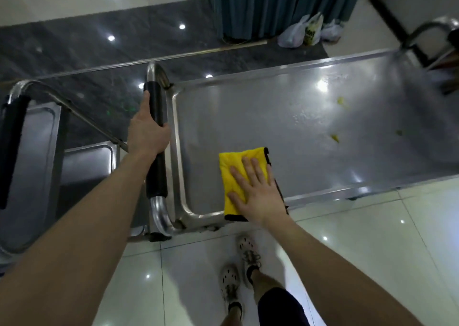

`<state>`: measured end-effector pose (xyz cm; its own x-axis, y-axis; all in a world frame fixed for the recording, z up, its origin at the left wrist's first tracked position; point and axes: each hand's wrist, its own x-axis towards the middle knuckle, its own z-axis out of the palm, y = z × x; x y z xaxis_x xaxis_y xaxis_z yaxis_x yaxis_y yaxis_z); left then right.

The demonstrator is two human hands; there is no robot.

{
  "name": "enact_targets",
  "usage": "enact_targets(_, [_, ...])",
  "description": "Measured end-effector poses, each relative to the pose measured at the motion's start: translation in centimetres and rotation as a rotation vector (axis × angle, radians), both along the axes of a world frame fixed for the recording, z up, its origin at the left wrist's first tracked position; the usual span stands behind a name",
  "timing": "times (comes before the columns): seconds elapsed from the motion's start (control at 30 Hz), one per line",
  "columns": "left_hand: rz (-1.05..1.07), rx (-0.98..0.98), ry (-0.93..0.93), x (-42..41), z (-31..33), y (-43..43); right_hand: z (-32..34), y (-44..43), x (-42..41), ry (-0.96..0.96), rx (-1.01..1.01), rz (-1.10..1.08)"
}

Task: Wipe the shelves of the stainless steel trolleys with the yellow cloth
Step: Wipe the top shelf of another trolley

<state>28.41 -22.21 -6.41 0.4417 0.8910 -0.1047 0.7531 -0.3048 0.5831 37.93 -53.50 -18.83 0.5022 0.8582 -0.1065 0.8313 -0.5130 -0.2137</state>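
A folded yellow cloth with a black edge lies on the top shelf of a stainless steel trolley, near its front left corner. My right hand presses flat on the cloth, fingers straight and spread. My left hand grips the black foam sleeve of the trolley's handle. A few small yellow bits and wet streaks lie on the shelf farther right.
A second steel trolley with a black-padded handle stands at the left, touching the first. Plastic bags sit on the floor by a blue curtain. My feet stand on glossy white tiles below the trolley's front edge.
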Motion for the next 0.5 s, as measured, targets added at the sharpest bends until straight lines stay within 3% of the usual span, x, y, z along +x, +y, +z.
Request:
enact_targets(0.17, [-0.105, 0.355, 0.307, 0.5, 1.2, -0.8, 1.9, -10.2, 8.7, 0.027, -0.212, -0.414])
enact_targets(0.27, [-0.275, 0.544, 0.377, 2.2, 2.3, -4.2, 2.7, -11.0, 10.2, 0.04, -0.276, -0.369])
enact_targets(0.5, [-0.594, 0.064, 0.545, 12.0, 1.0, -18.5, 1.9, -10.3, 9.2, 0.016, -0.137, -0.273])
